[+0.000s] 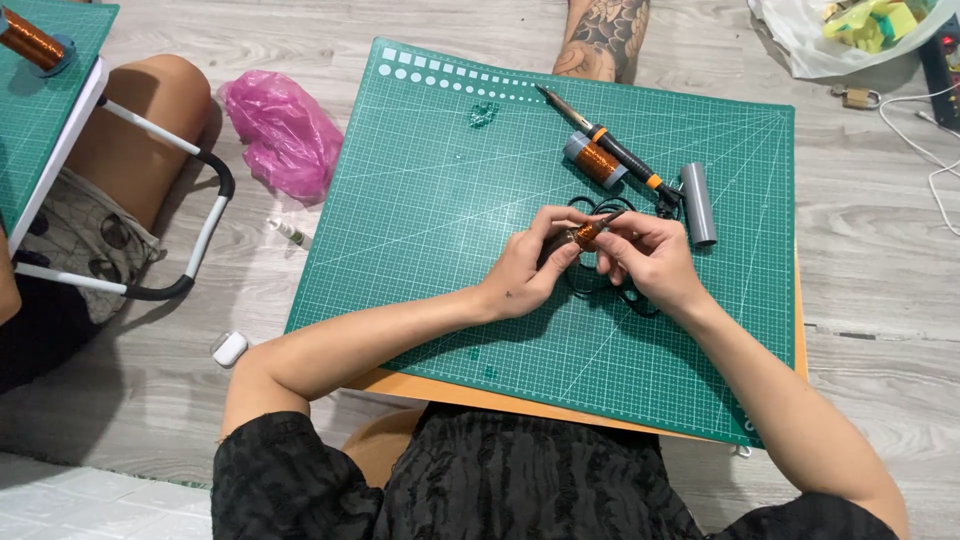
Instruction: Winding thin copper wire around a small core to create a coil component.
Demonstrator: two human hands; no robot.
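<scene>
My left hand and my right hand meet over the middle of a green cutting mat. Together they pinch a small copper-wound coil between the fingertips. A black cord loops on the mat under my hands. Just beyond them lie a soldering iron with a black and orange handle, a larger spool of copper wire and a grey cylinder.
A pink plastic bag lies on the wooden floor left of the mat, with a small white case nearer me. Another person sits at the left by a second mat on a folding table. A tattooed limb rests beyond the mat.
</scene>
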